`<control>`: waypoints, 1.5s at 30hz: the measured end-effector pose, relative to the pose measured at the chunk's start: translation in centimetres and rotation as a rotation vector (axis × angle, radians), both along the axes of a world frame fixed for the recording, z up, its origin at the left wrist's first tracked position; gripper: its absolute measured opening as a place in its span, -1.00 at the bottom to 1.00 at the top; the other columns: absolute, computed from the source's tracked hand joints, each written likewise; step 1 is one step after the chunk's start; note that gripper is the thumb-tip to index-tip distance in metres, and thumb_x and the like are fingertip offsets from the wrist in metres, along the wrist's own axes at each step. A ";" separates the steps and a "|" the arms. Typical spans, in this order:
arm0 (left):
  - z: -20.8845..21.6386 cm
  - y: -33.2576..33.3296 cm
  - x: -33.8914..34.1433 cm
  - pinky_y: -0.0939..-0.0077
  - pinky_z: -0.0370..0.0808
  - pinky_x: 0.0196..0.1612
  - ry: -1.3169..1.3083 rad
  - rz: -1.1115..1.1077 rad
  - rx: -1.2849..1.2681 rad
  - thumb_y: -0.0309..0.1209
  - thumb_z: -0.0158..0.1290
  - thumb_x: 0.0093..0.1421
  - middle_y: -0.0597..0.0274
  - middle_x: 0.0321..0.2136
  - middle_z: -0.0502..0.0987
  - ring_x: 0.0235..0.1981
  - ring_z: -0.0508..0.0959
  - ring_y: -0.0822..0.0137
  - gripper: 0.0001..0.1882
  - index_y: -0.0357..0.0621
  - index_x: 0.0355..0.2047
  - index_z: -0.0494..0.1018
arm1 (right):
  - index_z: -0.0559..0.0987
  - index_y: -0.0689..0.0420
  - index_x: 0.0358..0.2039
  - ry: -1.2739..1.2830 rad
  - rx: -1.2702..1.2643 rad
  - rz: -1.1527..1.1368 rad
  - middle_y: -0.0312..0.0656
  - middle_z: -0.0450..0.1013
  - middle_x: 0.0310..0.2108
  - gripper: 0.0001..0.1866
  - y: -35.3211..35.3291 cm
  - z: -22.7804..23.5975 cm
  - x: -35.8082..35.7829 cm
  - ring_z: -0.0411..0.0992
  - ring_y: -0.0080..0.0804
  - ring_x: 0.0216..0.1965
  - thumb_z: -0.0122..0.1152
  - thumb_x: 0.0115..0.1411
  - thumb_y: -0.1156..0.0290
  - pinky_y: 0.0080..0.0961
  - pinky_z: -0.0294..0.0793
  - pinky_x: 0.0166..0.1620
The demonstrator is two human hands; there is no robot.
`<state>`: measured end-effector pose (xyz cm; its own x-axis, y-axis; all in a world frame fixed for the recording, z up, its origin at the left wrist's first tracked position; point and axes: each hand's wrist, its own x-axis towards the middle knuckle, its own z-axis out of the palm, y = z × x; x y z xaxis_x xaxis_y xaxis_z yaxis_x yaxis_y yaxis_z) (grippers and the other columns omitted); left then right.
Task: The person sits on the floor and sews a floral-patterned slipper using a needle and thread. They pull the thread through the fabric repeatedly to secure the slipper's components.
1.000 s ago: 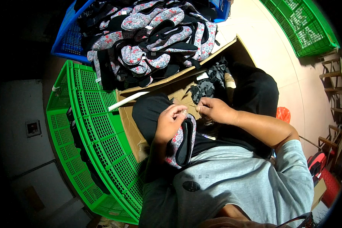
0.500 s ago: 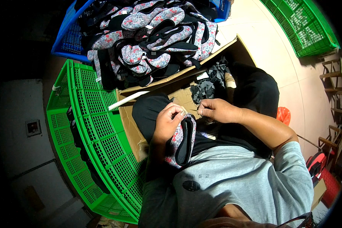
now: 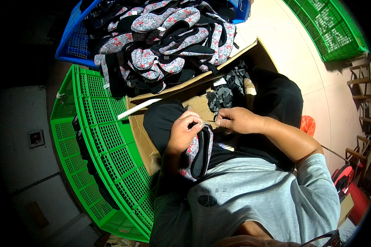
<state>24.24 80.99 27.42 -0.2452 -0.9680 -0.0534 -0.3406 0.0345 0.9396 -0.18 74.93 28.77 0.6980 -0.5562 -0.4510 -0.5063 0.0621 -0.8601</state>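
Note:
My left hand [image 3: 184,132] pinches the upper end of a floral fabric piece [image 3: 189,158], padded and curved, with a black lining. The rest of it hangs down along my wrist over my lap. Close beside that end, my right hand [image 3: 238,120] is closed with thumb and forefinger pressed together. A thin dark pointed thing [image 3: 210,121] sticks out of this pinch toward the left fingertips; its kind is too small to make out. Many similar floral and black pieces [image 3: 165,20] lie heaped in front of me.
A cardboard box [image 3: 189,84] stands open between my legs, with dark fabric scraps [image 3: 231,88] in it. Green crates [image 3: 111,136] are stacked at my left. Under the heap shows a blue crate [image 3: 72,43]. Another green crate [image 3: 327,31] sits far right, above wooden racks [image 3: 360,99].
My left fingertips have shifted slightly right with the fabric's end, closer to my right fingertips. The right hand has barely moved.

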 end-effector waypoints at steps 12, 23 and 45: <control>-0.2 0.0 -0.1 0.58 0.40 -0.18 0.030 0.053 0.035 -0.54 0.13 0.23 0.22 -0.37 0.48 -0.31 0.47 0.41 -0.90 -0.33 -0.38 0.47 | 0.53 0.11 -0.27 -0.044 -0.004 0.024 -0.17 0.53 -0.53 -0.63 0.4 0.3 0.4 0.54 -0.25 -0.46 0.09 0.35 0.03 -0.31 0.47 -0.31; -0.8 0.0 -0.1 0.63 0.38 -0.24 0.062 0.051 0.059 -0.54 0.12 0.25 0.27 -0.35 0.45 -0.34 0.44 0.48 -0.90 -0.33 -0.37 0.47 | 0.51 0.14 -0.21 -0.035 -0.179 0.072 -0.15 0.53 -0.52 -0.64 1.2 -0.2 1.2 0.55 -0.32 -0.47 0.17 0.32 0.06 -0.38 0.48 -0.34; -0.8 -0.1 -0.1 0.54 0.42 -0.17 0.027 0.055 0.045 -0.56 0.14 0.18 0.20 -0.36 0.47 -0.31 0.49 0.36 -0.93 -0.31 -0.36 0.48 | 0.55 0.11 -0.23 0.011 -0.129 0.065 0.04 0.55 -0.39 -0.63 1.0 0.6 1.9 0.52 0.08 -0.28 0.12 0.32 0.02 -0.11 0.46 -0.22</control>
<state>24.14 80.93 26.65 -0.1939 -0.9768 -0.0912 -0.3153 -0.0259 0.9486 1.68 75.97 29.42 0.7296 -0.5639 -0.3869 -0.5155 -0.0817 -0.8530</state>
